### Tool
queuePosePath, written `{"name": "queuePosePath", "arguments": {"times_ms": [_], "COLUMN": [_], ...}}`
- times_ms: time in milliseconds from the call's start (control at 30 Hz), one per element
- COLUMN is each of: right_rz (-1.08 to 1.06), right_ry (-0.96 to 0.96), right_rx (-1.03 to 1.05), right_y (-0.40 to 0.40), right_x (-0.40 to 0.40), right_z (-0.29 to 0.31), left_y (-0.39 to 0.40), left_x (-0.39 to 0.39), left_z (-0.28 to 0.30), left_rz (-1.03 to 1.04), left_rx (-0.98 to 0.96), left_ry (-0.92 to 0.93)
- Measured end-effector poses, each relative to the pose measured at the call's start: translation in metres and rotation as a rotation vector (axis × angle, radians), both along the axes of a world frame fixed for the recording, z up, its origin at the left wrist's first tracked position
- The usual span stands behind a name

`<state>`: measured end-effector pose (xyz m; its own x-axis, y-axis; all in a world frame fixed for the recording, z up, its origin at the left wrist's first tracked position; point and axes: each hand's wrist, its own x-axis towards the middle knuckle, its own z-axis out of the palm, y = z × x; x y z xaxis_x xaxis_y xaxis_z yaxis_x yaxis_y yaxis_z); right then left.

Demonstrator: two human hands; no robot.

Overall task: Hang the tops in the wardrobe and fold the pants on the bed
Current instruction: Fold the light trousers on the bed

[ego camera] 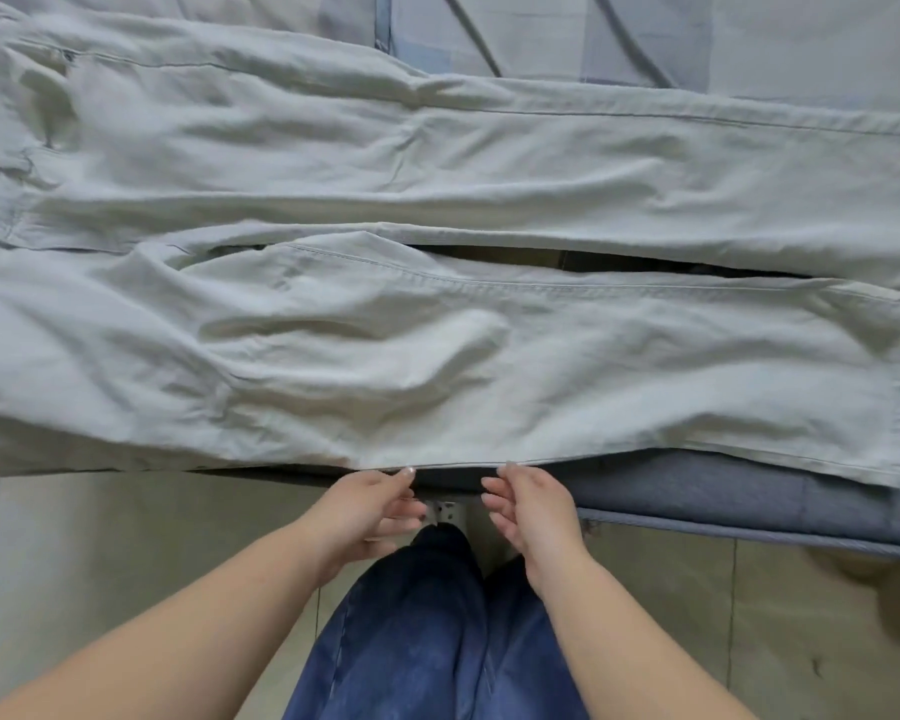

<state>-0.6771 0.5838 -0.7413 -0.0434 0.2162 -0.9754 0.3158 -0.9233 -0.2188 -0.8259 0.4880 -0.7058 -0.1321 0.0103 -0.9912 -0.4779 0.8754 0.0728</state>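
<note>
Pants (437,324) of pale grey-green woven cloth lay spread flat across the bed (723,496), waist to our left, both legs running right — soft, creased, with stitched seams along the edges. We saw a narrow dark slit between the legs. At the near hem edge, our left hand (370,506) and right hand (531,506) sat just beside each other, fingers loosely spread, fingertips touching the fabric edge — not pinching it. Dark blue mattress trim showed beneath.
</note>
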Motion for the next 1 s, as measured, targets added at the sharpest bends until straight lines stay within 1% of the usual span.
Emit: {"name": "queuePosePath", "arguments": {"times_ms": [33,100,167,233,267,367,433,533,600,633,700,733,767,800,867,900,1000], "right_rz": [0.067,0.156,0.220,0.338,0.425,0.770,0.986,1.151,1.194,1.173,1.038,0.968,0.930,0.931,1.001,1.060,1.177], "right_ry": [0.002,0.029,0.062,0.075,0.067,-0.031,-0.147,-0.275,-0.311,-0.323,-0.324,-0.286,-0.223,-0.150,-0.047,-0.046,-0.165], "right_rx": [0.050,0.153,0.259,0.374,0.433,0.557,0.620,0.693,0.713,0.738,0.812,0.837,0.840,0.827,0.821,0.841,0.936], "right_y": [0.009,0.032,0.061,0.092,0.107,0.147,0.167,0.185,0.191,0.192,0.195,0.195,0.194,0.191,0.189,0.188,0.195], "right_x": [-0.003,-0.012,-0.025,-0.038,-0.044,-0.057,-0.064,-0.070,-0.070,-0.071,-0.074,-0.074,-0.073,-0.070,-0.054,-0.046,0.000], "right_z": [0.000,0.001,0.000,-0.004,-0.008,-0.024,-0.032,-0.041,-0.050,-0.052,-0.055,-0.056,-0.056,-0.055,-0.052,-0.052,-0.048], "left_y": [0.007,0.028,0.056,0.085,0.098,0.129,0.141,0.150,0.154,0.153,0.153,0.152,0.149,0.146,0.137,0.131,0.128], "left_x": [-0.003,-0.014,-0.030,-0.051,-0.063,-0.104,-0.128,-0.149,-0.155,-0.157,-0.157,-0.154,-0.148,-0.140,-0.114,-0.103,-0.065], "left_z": [0.002,0.003,0.004,0.002,-0.001,-0.012,-0.018,-0.027,-0.033,-0.035,-0.042,-0.044,-0.047,-0.049,-0.053,-0.056,-0.064], "left_rz": [-0.090,-0.150,-0.138,-0.169,-0.252,-0.761,-1.000,-1.236,-1.345,-1.345,-1.282,-1.276,-1.332,-1.430,-1.597,-1.639,-1.656], "left_rx": [0.050,0.177,0.296,0.380,0.406,0.389,0.333,0.228,0.206,0.218,0.278,0.294,0.278,0.241,0.178,0.178,0.267], "left_ry": [-0.007,0.019,0.123,0.266,0.371,0.734,0.837,0.934,0.982,1.005,1.019,1.005,0.972,0.935,0.860,0.831,0.763]}}
